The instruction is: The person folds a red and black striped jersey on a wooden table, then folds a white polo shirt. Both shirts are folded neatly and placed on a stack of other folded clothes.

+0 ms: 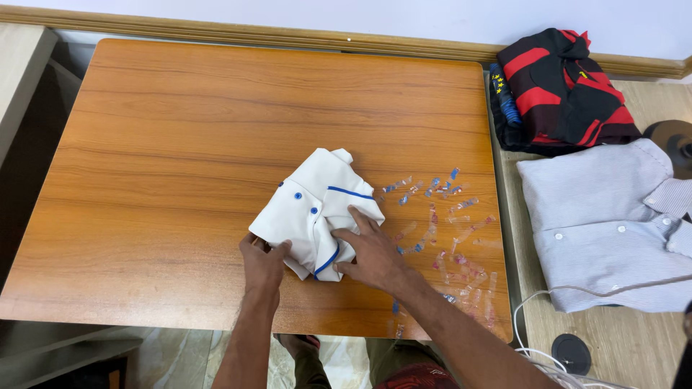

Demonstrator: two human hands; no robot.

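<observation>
White shirt (317, 209) with blue piping and blue buttons lies folded into a compact bundle a little right of the middle of the counter (180, 144), toward its near edge. The left hand (263, 263) has its grip closed on the shirt's near left corner, thumb on top of the cloth and fingers tucked under the edge. The right hand (371, 252) lies flat on the shirt's near right part, fingers spread and pressing down, so its grip is apart and clamps nothing.

The counter is a square top of orange-brown wood grain with rounded corners. Just right of the shirt, a scatter of small clear and coloured stickers (447, 230) marks the wood, running down toward the counter's near right corner.

Beyond the counter's right edge stands a paler wooden surface (649, 338). On it, level with the shirt, lies a folded grey striped shirt (605, 230) with white buttons. Farther back from that sits a red and black garment (562, 90), bundled on top of a dark one with blue. A white cable (533, 324) and a round black disc (571, 353) lie at the near end of that surface.

A wooden moulding (288, 34) runs along the wall behind the counter. Below the counter's near edge, pale marbled floor (173, 356) shows.
</observation>
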